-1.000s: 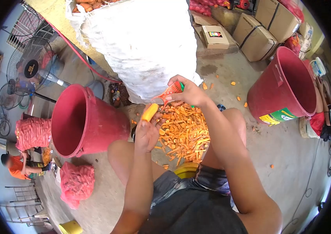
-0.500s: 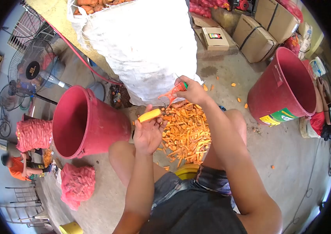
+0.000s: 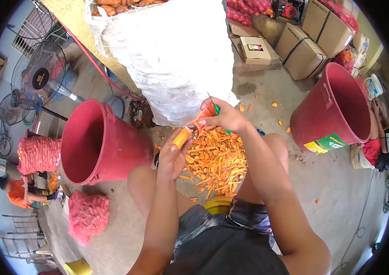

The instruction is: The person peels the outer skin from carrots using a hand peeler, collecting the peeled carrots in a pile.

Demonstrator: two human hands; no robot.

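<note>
My left hand (image 3: 170, 160) is closed around a peeled orange carrot (image 3: 181, 138), which points up and to the right. My right hand (image 3: 225, 118) grips a red-orange peeler (image 3: 202, 118), its head touching or very close to the carrot's upper end. A thin blade and a bit of green also stick out from the right hand; they look like a green-handled knife (image 3: 216, 110), partly hidden by the fingers. Below both hands, between my legs, lies a heap of orange peelings and cut carrot pieces (image 3: 217, 160).
A big white sack (image 3: 176, 64) with carrots (image 3: 112, 8) at its top stands ahead. Red bins stand left (image 3: 126, 151) and right (image 3: 309, 119). Pink mesh bags (image 3: 89, 213), a fan (image 3: 41, 78) and a seated person (image 3: 18, 192) are left; cardboard boxes (image 3: 300, 50) are at upper right.
My left fingers have closed around the carrot, which lay across the open palm and is now tilted more upright. My right hand has brought the peeler to the carrot's end.
</note>
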